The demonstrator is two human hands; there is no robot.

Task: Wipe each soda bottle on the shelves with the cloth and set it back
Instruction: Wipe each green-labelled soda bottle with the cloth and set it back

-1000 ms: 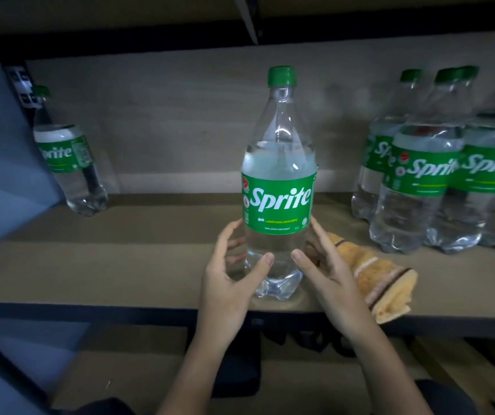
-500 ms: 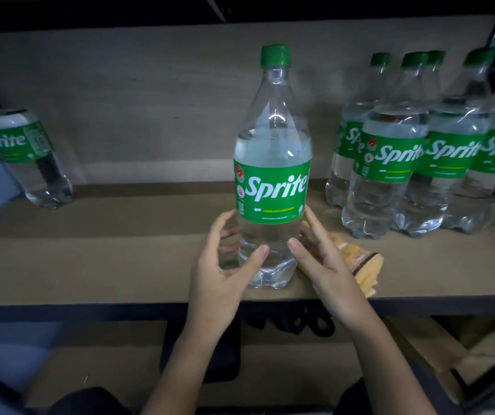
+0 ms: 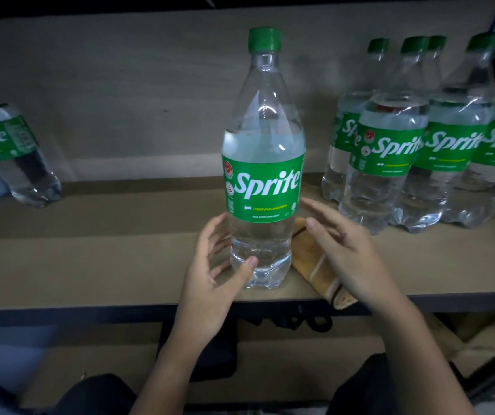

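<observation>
A clear Sprite bottle (image 3: pixel 262 187) with a green cap and green label stands upright near the front edge of the wooden shelf (image 3: pixel 105 259). My left hand (image 3: pixel 213 274) curves round its lower left side, thumb on the front of the base. My right hand (image 3: pixel 345 253) hovers just right of the bottle with fingers straight, off the plastic. Under that hand lies a folded yellow-brown cloth (image 3: pixel 315 265), one end poking over the shelf edge.
Several more Sprite bottles (image 3: pixel 389 163) stand clustered at the back right of the shelf. One Sprite bottle (image 3: pixel 12 157) stands alone at the far left. A dark shelf rail (image 3: pixel 60 314) runs along the front, with a lower shelf beneath.
My right hand has come off the bottle and drifted right over the cloth. The left hand stays at the bottle's base. The view has moved closer.
</observation>
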